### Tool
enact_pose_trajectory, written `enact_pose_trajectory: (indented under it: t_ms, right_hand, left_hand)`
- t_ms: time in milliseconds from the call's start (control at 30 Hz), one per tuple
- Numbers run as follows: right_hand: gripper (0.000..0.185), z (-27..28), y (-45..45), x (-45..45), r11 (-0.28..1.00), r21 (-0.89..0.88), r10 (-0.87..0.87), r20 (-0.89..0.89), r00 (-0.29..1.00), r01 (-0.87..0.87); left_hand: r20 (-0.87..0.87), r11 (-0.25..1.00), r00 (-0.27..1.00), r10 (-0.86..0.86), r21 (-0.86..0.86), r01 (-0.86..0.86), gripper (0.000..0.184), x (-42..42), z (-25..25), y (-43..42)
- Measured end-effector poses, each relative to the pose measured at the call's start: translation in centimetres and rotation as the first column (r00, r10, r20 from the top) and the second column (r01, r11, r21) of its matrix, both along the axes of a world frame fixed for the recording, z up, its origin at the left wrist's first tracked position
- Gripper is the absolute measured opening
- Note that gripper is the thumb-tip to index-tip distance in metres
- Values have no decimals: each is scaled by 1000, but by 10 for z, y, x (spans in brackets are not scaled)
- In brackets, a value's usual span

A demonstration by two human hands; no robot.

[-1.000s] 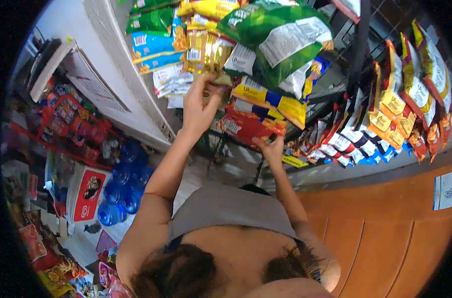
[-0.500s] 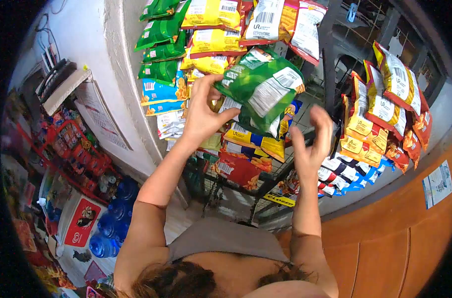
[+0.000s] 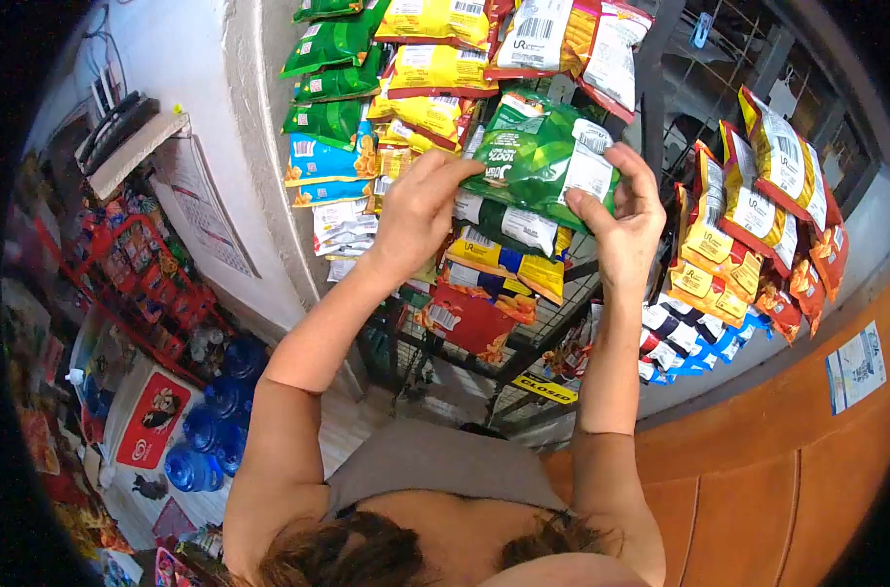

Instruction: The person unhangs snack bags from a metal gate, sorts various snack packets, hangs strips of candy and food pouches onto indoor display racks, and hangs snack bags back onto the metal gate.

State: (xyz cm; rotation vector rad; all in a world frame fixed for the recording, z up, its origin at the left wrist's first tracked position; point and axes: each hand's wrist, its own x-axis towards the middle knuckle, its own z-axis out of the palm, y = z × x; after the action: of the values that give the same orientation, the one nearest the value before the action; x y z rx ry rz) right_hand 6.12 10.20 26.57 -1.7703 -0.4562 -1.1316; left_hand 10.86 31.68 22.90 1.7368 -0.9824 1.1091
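A green snack bag hangs in the middle of the rack, its back label facing me. My left hand is closed at the bag's left edge, fingers pinched on it. My right hand grips its right edge between thumb and fingers. Just below hangs a green and white bag, then a yellow and blue bag and a red bag. Yellow bags hang in a column above my left hand.
More snack bags hang at the right beside a wooden door. A yellow "CLOSED" sign is low on the metal grille. Blue water jugs and a red-and-white box stand at the lower left, beyond the white wall.
Both hands were lower on the rack, the right one at the red bag. They rose to the green bag; the right hand has closed on its right edge, and the bag is turned flatter.
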Motion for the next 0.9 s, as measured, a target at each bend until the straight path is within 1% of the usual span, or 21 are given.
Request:
enact_pose_trajectory:
  t_ms: [33, 67, 133, 167, 200, 267, 300, 333, 400, 433, 500, 533, 567, 600, 633, 733, 767, 800, 833, 867, 900]
  right_hand:
    - [52, -5, -3, 4, 1000, 6, 29, -1, 1000, -29]
    - [51, -8, -4, 6, 998, 14, 56, -3, 998, -56]
    - [48, -9, 3, -5, 988, -123, -108, -81, 991, 97]
    - [49, -10, 3, -7, 993, -95, -84, -93, 992, 75]
    - [49, -10, 2, -6, 996, -69, -61, -99, 993, 54]
    - [49, -8, -5, -3, 997, -74, -36, -84, 996, 29]
    - [49, -6, -6, -2, 988, -138, -79, -58, 995, 70]
    - [48, -7, -6, 0, 991, -123, -52, -49, 997, 45]
    - [48, -5, 3, -6, 999, -42, 15, -133, 991, -21]
    - [45, 3, 9, -16, 985, -143, -113, -139, 984, 93]
    - [41, 6, 0, -17, 959, -249, -169, -109, 980, 138]
    - [40, 8, -8, -16, 941, -300, -195, -94, 976, 159]
    - [34, 9, -15, -11, 973, -207, -118, -58, 991, 104]
    - [30, 13, -24, -7, 963, -216, -162, 12, 987, 160]
    - [32, 26, -20, -11, 953, -226, -200, 31, 979, 202]
    - [42, 50, -12, -7, 938, -200, -268, 95, 959, 282]
    - [50, 54, -11, -1, 950, -177, -243, 92, 966, 256]
    - [52, 57, -10, 6, 959, -176, -202, 133, 970, 223]
    - [53, 59, -7, 11, 959, -189, -189, 124, 974, 210]
    - [54, 62, -4, 16, 960, -203, -173, 115, 978, 194]
    - [51, 62, -3, 20, 947, -234, -194, 127, 973, 220]
  left_hand:
    - [42, 1000, 999, 15, -1, -15, 34, -2, 3, -1]
    - [35, 998, 998, 48, 31, -49, 33, -1, 3, 0]
    - [28, 989, 993, 115, 95, -117, 31, 1, 4, 7]
    - [-44, 978, 990, 134, 165, -125, 29, 0, 9, 13]
    - [-46, 980, 994, 104, 175, -95, 31, -5, 17, 15]
    - [-34, 982, 998, 48, 187, -41, 34, -18, 39, 19]
    - [22, 967, 1000, -7, 256, 1, 41, -14, 44, 13]
    - [37, 918, 997, -74, 394, 54, 42, -16, 52, 8]
    - [59, 834, 998, -19, 552, -17, 41, -16, 44, -9]
    - [60, 829, 998, -6, 559, -29, 42, -17, 41, -10]
    - [60, 814, 998, 20, 579, -51, 44, -17, 40, -10]
    - [72, 816, 997, 21, 575, -58, 43, -18, 45, -9]
    - [74, 818, 997, 21, 572, -60, 43, -21, 51, -8]
    - [75, 820, 997, 23, 568, -62, 42, -21, 56, -7]
    - [126, 876, 992, 3, 478, -63, 40, -16, 61, -9]
    - [199, 957, 968, 153, 216, -195, 41, 5, 80, -14]
    - [285, 958, 935, 209, 131, -254, 44, 12, 87, -16]
    - [366, 952, 891, 268, 40, -302, 47, 18, 93, -19]
    - [397, 939, 864, 308, 20, -344, 51, 23, 98, -22]
    - [411, 939, 865, 286, 57, -338, 50, 31, 103, -24]
    - [421, 938, 867, 267, 94, -335, 50, 42, 105, -26]
